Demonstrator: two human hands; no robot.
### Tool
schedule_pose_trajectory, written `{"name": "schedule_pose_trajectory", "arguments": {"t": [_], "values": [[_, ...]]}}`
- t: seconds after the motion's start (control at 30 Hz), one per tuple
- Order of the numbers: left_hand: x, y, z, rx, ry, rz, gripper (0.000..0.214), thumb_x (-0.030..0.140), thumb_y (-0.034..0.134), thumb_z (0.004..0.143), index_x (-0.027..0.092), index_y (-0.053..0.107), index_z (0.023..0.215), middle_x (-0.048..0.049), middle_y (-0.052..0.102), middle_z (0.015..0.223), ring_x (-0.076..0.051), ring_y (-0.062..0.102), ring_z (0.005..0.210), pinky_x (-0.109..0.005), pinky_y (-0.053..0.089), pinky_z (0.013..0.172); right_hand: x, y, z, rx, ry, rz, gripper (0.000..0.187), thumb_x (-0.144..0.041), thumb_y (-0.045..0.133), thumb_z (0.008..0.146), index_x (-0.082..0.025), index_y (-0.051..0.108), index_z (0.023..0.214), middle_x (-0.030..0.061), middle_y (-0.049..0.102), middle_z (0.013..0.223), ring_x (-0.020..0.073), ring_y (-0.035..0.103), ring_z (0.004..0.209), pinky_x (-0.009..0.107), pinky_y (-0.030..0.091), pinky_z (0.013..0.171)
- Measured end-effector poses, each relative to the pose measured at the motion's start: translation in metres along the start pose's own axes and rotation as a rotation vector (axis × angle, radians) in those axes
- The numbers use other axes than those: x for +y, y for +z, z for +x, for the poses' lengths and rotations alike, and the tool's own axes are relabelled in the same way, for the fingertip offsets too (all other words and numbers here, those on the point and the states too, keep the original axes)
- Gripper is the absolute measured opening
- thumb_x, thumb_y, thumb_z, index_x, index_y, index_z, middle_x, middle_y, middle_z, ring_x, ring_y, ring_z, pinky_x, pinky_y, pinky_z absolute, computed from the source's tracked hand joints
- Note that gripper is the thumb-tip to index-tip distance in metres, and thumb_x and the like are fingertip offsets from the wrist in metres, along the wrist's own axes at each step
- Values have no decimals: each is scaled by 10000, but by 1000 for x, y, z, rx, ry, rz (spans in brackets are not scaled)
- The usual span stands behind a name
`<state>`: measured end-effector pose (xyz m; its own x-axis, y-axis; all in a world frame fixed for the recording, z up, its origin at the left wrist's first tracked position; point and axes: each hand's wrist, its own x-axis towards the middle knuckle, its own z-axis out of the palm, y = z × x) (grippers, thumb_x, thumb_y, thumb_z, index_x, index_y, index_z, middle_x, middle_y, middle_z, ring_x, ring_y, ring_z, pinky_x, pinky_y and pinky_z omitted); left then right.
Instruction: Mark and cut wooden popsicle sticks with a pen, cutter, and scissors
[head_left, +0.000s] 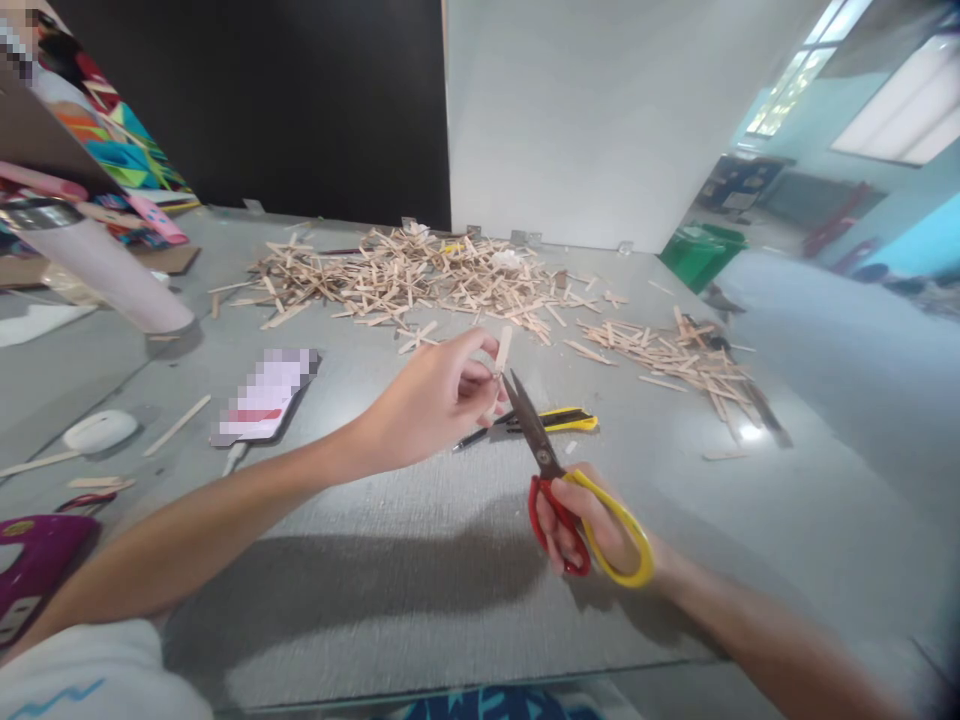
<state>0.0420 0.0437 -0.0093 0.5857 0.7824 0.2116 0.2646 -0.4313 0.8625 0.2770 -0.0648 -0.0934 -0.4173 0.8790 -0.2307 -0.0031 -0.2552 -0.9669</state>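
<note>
My left hand (435, 400) pinches a short wooden stick (502, 352) upright above the grey table (420, 560). My right hand (592, 525) grips scissors (559, 480) with one red and one yellow handle, fingers through the loops. The scissor blades point up and left, and their tip meets the stick just below my left fingertips. A black pen (480, 433) and a yellow-black utility knife (559, 420) lie on the table right behind the scissors.
A big heap of cut wooden sticks (405, 275) spreads across the far table, a smaller heap (675, 360) to the right. A phone (264, 398), white mouse (100, 431), loose sticks, a magenta tool (34, 570) and a white tube (105, 270) are left. A green bin (701, 255) stands beyond.
</note>
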Motion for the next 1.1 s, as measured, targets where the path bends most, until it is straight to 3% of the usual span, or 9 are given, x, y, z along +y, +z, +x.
{"name": "schedule_pose_trajectory", "arguments": {"t": [0.23,0.57,0.8,1.1], "values": [[-4,5,-1,25,42,41,89,273,594,1063,248,520,1105,-2,808,819,-187,789,679,-273,617,639,-2,2,0,-4,15,7,602,-682,611,961,-215,594,581,-9,508,375,104,475,320,204,439,380],[-1,19,-3,91,65,-2,173,280,576,1068,269,408,1110,-6,817,868,-205,834,714,-240,595,605,-4,3,1,44,41,1,673,-794,611,942,-218,592,595,-14,493,368,109,477,316,207,433,371],[-2,23,-8,143,133,148,146,250,554,1086,273,424,1150,46,785,763,-197,823,693,-246,577,633,1,3,0,40,48,8,675,-790,603,950,-227,569,580,-21,475,360,124,511,318,205,407,360],[-5,25,-10,184,187,265,151,227,563,1077,249,498,1212,9,840,844,-170,791,648,-232,542,611,5,-1,1,12,41,12,689,-805,615,927,-230,546,553,-26,442,349,125,505,303,188,336,325]]}}
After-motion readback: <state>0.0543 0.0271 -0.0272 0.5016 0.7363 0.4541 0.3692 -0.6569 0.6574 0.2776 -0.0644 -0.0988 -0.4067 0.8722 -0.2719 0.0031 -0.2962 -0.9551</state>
